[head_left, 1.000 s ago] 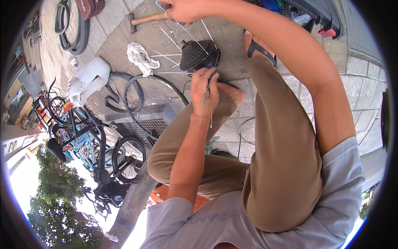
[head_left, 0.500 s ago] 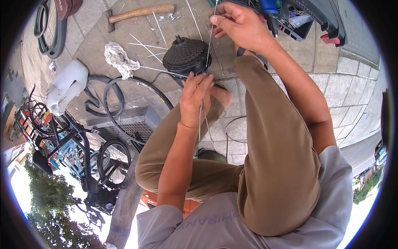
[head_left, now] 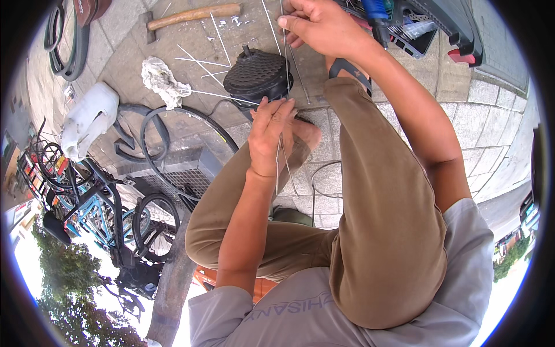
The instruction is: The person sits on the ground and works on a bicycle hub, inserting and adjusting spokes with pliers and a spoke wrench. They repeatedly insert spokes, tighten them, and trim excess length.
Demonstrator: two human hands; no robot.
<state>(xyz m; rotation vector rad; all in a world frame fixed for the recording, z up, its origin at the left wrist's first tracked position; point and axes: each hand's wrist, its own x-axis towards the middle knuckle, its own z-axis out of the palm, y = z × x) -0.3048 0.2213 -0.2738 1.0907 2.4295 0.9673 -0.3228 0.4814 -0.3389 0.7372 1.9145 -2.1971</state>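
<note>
On the paved ground just ahead of the seated person's feet, the black wheel hub (head_left: 257, 75) lies with its perforated round face up, and the work appears to be only part done. Several thin silver hub spokes (head_left: 221, 39) fan outward from it, on the left and far sides, so some seem to be seated; the fanned ends lie free and meet no hoop. The right hand (head_left: 321, 26) has a long upright spoke (head_left: 287, 58) pinched between thumb and forefinger beyond the hub, the other fingers loosely bent; this spoke runs back past the hub's right edge toward the left hand (head_left: 270, 133). That left grip is half curled at the hub's near edge, with loose spokes (head_left: 278, 165) dangling below the palm; whether its fingertips also pinch the upright spoke's lower end cannot be told. This one looks to be in the middle of fitting, and the dangling ones count as unfitted. Joining hub to hoop appears to be left entirely: the bare rim (head_left: 224, 133) lies well apart, down to the left of the hub, no spokes seen crossing it. Small silver pieces (head_left: 236, 22), too small to identify, lie scattered beyond the hub, near a wooden-handled hammer (head_left: 193, 16), with a crumpled white rag (head_left: 163, 84) to the hub's left; none of these is in either hand.
</note>
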